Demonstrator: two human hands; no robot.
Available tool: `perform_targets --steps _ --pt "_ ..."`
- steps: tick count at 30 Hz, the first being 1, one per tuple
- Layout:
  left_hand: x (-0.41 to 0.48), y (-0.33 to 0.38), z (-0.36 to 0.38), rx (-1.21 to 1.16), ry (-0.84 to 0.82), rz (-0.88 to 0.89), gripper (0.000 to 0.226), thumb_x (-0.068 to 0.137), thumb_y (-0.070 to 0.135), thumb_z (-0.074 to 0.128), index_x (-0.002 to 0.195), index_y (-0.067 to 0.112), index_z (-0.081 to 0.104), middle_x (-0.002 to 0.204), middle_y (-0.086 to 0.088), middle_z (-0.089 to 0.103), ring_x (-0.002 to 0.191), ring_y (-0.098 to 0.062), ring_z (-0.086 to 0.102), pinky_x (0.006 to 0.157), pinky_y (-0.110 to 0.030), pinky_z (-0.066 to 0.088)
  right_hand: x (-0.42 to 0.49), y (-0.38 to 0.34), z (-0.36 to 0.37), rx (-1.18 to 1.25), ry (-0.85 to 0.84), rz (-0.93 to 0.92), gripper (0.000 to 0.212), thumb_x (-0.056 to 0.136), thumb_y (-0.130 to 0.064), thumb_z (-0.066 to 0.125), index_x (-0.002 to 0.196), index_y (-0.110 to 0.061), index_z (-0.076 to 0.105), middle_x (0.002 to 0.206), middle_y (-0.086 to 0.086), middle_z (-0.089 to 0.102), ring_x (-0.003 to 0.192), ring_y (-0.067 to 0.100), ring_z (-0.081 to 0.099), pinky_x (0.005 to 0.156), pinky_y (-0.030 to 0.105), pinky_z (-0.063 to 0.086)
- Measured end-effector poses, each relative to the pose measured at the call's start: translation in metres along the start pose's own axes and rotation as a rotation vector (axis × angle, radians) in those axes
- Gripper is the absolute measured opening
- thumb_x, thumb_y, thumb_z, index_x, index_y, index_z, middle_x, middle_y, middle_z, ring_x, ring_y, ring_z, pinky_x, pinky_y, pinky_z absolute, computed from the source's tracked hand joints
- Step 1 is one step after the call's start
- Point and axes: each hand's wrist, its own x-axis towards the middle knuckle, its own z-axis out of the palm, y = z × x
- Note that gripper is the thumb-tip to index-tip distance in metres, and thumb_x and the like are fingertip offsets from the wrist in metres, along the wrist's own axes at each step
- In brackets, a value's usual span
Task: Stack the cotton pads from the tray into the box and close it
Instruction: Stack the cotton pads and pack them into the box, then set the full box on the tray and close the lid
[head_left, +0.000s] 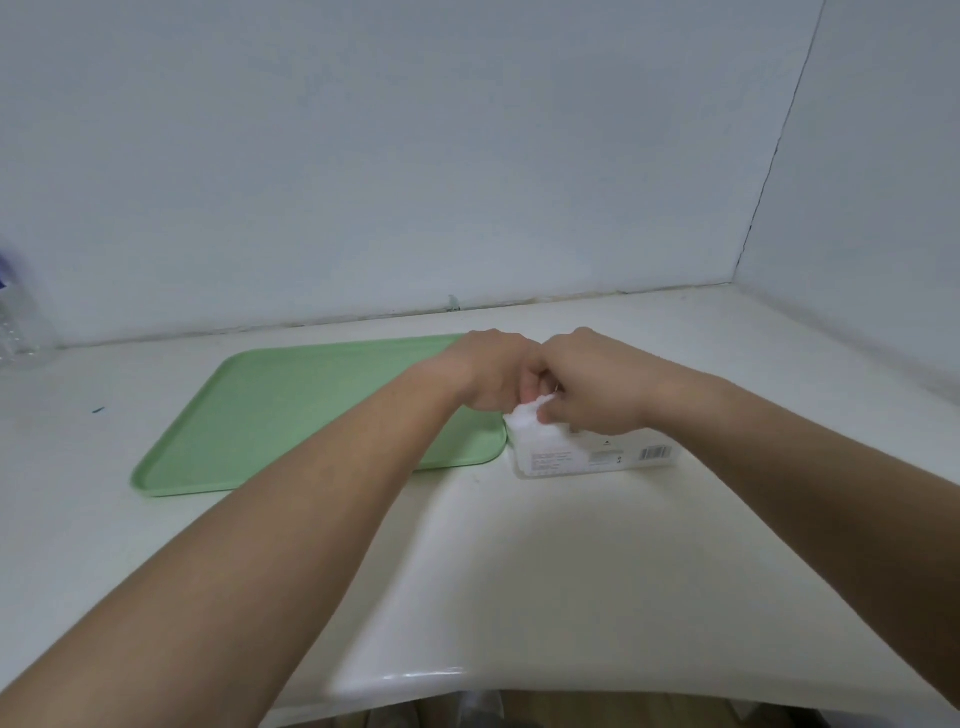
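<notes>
A white box (592, 457) with small printed text lies on its side on the white counter, just right of a green tray (291, 415). White cotton pads (527, 413) show at the box's left end. My right hand (592, 387) pinches the pads there with curled fingers. Close against it, my left hand (493, 371) has its fingers curled at the same spot, over the tray's right edge; whether it grips the pads is hidden. No pads show on the visible part of the tray.
A clear plastic bottle (18, 322) stands at the far left by the wall. Walls close the counter at the back and right. The counter's rounded front edge (415, 675) is near me.
</notes>
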Motion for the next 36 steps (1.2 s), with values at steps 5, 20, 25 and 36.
perform_targets --steps 5,20,25,36 --pt "0.001 -0.002 0.0 -0.083 -0.032 -0.01 0.026 0.082 0.029 0.071 0.083 0.035 0.046 0.071 0.022 0.049 0.073 -0.015 0.05 0.055 -0.024 0.031 0.007 0.001 0.014 -0.046 -0.011 0.011 0.025 0.083 -0.016 0.076 0.079 -0.036 0.061 0.099 -0.003 0.062 0.094 0.022 0.063 0.085 0.04 0.055" --pt "-0.013 -0.007 0.018 -0.412 0.029 -0.01 0.027 0.085 0.024 0.07 0.101 0.039 0.055 0.094 0.018 0.062 0.097 -0.015 0.058 0.08 -0.03 0.045 -0.002 0.006 0.015 -0.052 0.08 0.02 0.008 0.087 -0.025 0.074 0.092 -0.031 0.072 0.075 -0.02 0.052 0.083 0.01 0.055 0.069 0.027 0.045" --pt "-0.038 0.002 0.034 -0.786 0.165 -0.118 0.051 0.098 0.048 0.057 0.146 0.031 0.051 0.151 0.013 0.049 0.139 -0.008 0.042 0.107 -0.021 0.029 -0.021 0.032 -0.003 0.24 0.321 0.074 0.01 0.092 -0.03 0.065 0.088 -0.029 0.074 0.083 -0.02 0.068 0.081 -0.003 0.061 0.073 0.014 0.046" --pt "-0.048 0.036 0.051 -1.088 0.282 -0.425 0.059 0.093 0.03 0.064 0.145 0.014 0.041 0.139 0.001 0.054 0.128 -0.022 0.052 0.108 -0.032 0.038 -0.039 0.114 0.035 0.667 0.388 0.568 0.025 0.088 -0.026 0.054 0.108 -0.016 0.066 0.107 0.002 0.061 0.104 0.023 0.057 0.091 0.034 0.042"
